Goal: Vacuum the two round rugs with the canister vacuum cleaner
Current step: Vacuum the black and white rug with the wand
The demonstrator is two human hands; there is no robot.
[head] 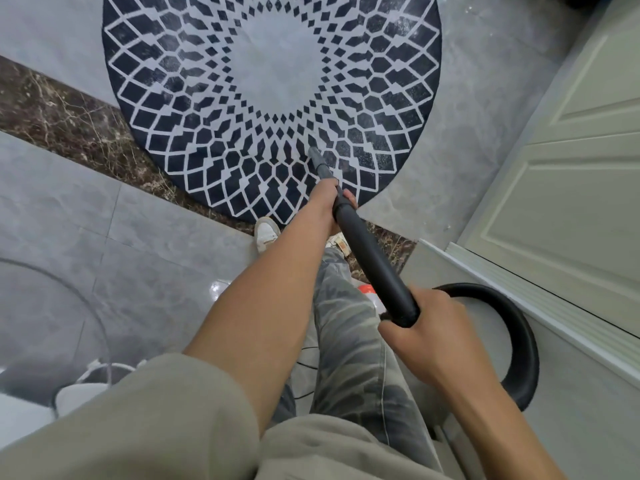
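Stiff, light-looking vacuum tube (367, 252), tip on the near part of the rug (273, 64). Left hand (327, 204) has a closed grip on it nearer the rug, right hand (424, 329) farther back (where the floppy hose (526, 341) joins): sound holds for steering.

The one view comes from a wide-angle camera worn on the person's head; it faces forward and steeply down along the body, so a sleeve (138, 427) and the camouflage trousers (349, 341) crowd the bottom edge; the right hand (429, 334) sits close under the lens, gripping the near end of the vacuum wand (370, 258); the left hand (327, 206) holds it farther out, near the white shoe (266, 233); the round rug (270, 64) fills the upper middle, its far rim cut by the top edge; the panelled door (571, 202) slants along the right edge.
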